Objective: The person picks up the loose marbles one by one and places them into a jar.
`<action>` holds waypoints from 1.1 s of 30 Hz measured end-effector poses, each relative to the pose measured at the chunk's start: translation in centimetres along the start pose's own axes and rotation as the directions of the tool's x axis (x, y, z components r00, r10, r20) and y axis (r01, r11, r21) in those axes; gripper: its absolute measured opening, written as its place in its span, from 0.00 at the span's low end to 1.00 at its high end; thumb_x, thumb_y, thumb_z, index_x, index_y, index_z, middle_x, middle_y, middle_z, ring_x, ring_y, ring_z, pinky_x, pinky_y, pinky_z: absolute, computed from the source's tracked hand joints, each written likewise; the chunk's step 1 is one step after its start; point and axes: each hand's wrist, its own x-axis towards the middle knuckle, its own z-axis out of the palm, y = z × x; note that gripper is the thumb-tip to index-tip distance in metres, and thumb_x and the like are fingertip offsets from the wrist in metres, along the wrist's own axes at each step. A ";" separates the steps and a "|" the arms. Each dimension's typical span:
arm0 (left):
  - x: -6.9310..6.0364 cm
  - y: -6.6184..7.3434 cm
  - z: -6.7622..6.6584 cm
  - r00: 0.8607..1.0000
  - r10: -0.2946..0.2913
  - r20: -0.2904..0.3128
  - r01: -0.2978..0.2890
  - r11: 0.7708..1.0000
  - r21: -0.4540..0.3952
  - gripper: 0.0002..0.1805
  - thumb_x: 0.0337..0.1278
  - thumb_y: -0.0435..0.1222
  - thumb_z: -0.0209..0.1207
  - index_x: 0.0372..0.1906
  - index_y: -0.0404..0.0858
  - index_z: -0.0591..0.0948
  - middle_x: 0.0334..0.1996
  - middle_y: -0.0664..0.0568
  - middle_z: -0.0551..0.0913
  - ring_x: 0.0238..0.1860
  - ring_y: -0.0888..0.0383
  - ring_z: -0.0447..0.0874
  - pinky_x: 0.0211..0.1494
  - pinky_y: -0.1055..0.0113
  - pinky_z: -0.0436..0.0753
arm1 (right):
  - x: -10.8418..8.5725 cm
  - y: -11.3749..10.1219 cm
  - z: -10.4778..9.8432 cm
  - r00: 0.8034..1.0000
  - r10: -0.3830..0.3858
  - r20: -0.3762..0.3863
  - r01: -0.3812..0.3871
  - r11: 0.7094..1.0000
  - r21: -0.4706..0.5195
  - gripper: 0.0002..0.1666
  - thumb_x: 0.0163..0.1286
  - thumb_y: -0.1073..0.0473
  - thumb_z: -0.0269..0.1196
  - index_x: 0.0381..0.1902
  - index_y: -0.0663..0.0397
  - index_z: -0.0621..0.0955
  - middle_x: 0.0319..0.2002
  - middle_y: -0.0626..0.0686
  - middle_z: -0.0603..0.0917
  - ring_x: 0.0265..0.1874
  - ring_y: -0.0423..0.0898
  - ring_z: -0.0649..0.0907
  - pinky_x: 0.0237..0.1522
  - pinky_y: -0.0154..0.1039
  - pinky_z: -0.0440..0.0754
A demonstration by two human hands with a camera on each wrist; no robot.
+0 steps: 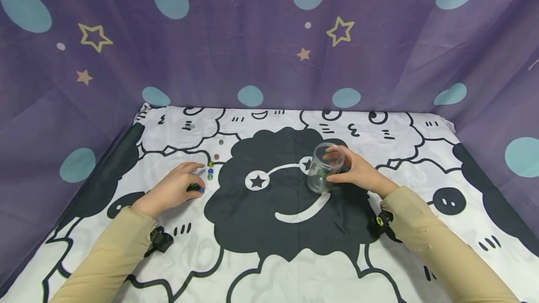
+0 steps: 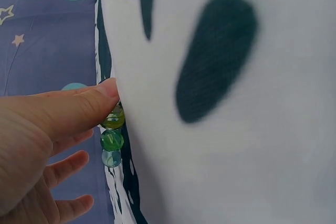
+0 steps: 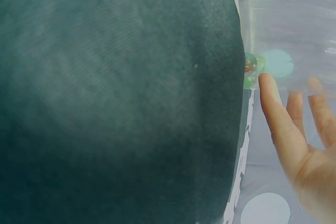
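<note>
In the head view, my left hand [image 1: 174,188] is low over the white cloth at the left, thumb and forefinger curled around a blue marble [image 1: 201,191] and a dark green one. A yellow-green marble [image 2: 113,119] and a green marble [image 2: 111,140] show below the thumb in the left wrist view; the forefinger is hidden there. My right hand [image 1: 355,169] grips a clear jar [image 1: 316,172] from its right side, thumb in front and fingers behind. The jar tilts slightly, open mouth up, over the dark cloud print. Green marbles [image 3: 254,65] sit in its bottom.
Beyond the left hand, a blue marble [image 1: 210,171] lies in a short row with others, and a brownish marble [image 1: 216,156] and a grey one [image 1: 221,142] lie farther back. A patterned cloth [image 1: 294,275] covers the table. A purple curtain [image 1: 269,60] hangs behind and at both sides.
</note>
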 end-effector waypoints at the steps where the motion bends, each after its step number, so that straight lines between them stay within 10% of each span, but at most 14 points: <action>1: 0.0 0.0 0.0 1.000 -0.006 0.007 0.006 1.000 0.001 0.07 0.41 0.34 0.72 0.29 0.44 0.86 0.57 0.35 0.74 0.59 0.37 0.69 0.61 0.42 0.70 | 0.0 0.0 0.0 1.000 -0.001 0.000 0.001 1.000 0.000 0.43 0.56 0.61 0.70 0.66 0.60 0.63 0.61 0.61 0.72 0.60 0.59 0.73 0.61 0.58 0.70; 27: -0.5 0.8 -0.9 0.998 -0.004 -0.057 0.005 1.000 0.028 0.07 0.41 0.38 0.73 0.29 0.45 0.86 0.59 0.38 0.75 0.61 0.38 0.68 0.65 0.44 0.66 | 0.0 -0.1 0.0 1.000 0.006 0.003 -0.006 1.000 -0.017 0.41 0.58 0.61 0.70 0.66 0.60 0.63 0.61 0.61 0.72 0.60 0.59 0.72 0.58 0.54 0.73; 33: -0.5 1.4 -1.2 0.997 -0.057 -0.044 0.058 0.998 0.024 0.07 0.42 0.37 0.72 0.28 0.46 0.85 0.61 0.39 0.73 0.63 0.36 0.64 0.67 0.31 0.54 | 0.0 -0.2 0.0 1.000 0.009 0.009 -0.009 1.000 -0.005 0.42 0.57 0.61 0.70 0.66 0.61 0.63 0.62 0.62 0.71 0.61 0.59 0.71 0.58 0.54 0.73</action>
